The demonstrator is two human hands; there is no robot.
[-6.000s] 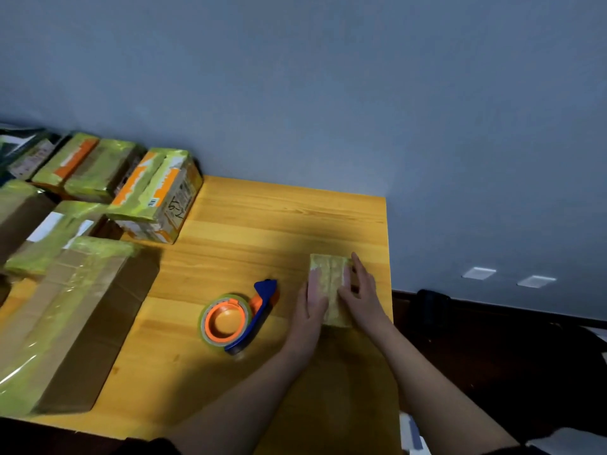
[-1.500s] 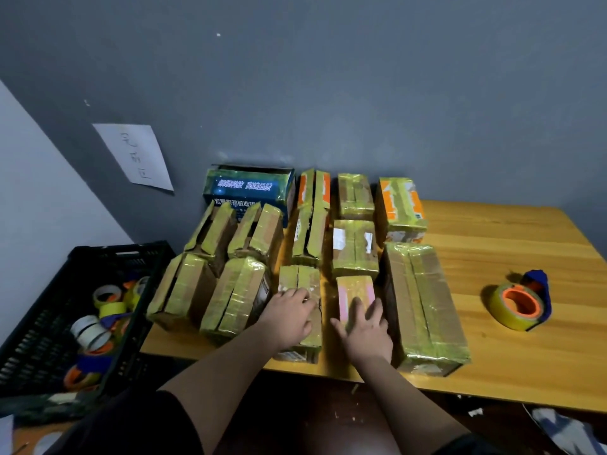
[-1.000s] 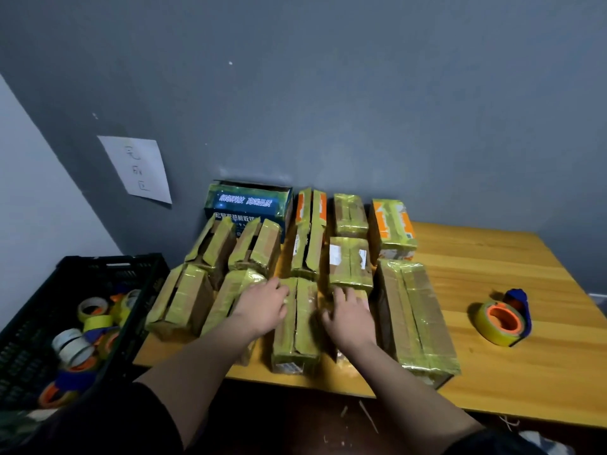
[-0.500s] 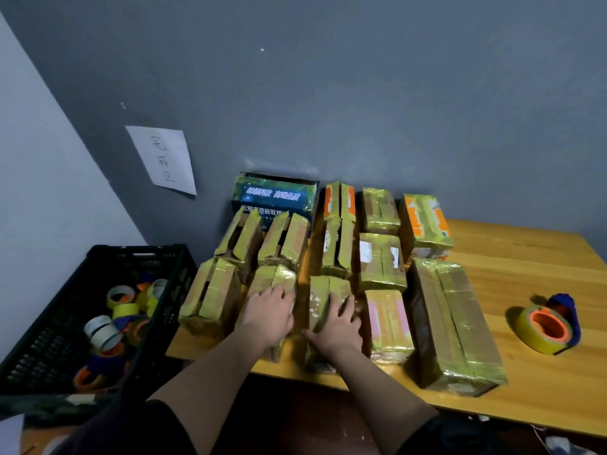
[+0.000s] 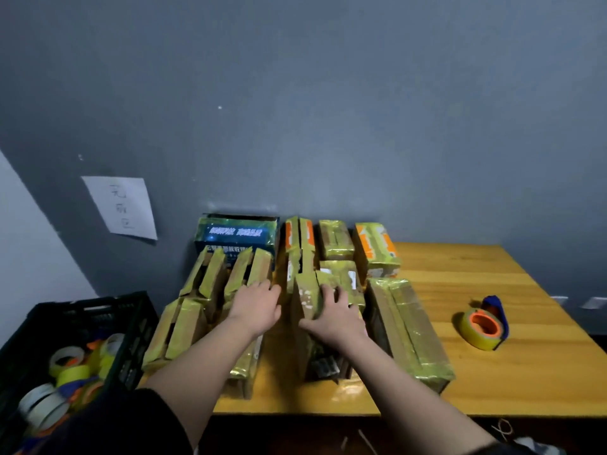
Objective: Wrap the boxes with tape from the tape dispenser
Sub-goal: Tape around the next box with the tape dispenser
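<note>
My right hand [image 5: 333, 315] grips a wrapped box [image 5: 308, 295], left hand [image 5: 258, 303] flat beside; neighbouring boxes [image 5: 210, 277] could topple if nudged.

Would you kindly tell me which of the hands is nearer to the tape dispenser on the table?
The right hand. It rests on the wrapped boxes mid-table, with the long box between it and the tape dispenser. The left hand lies farther left, on another box.
</note>
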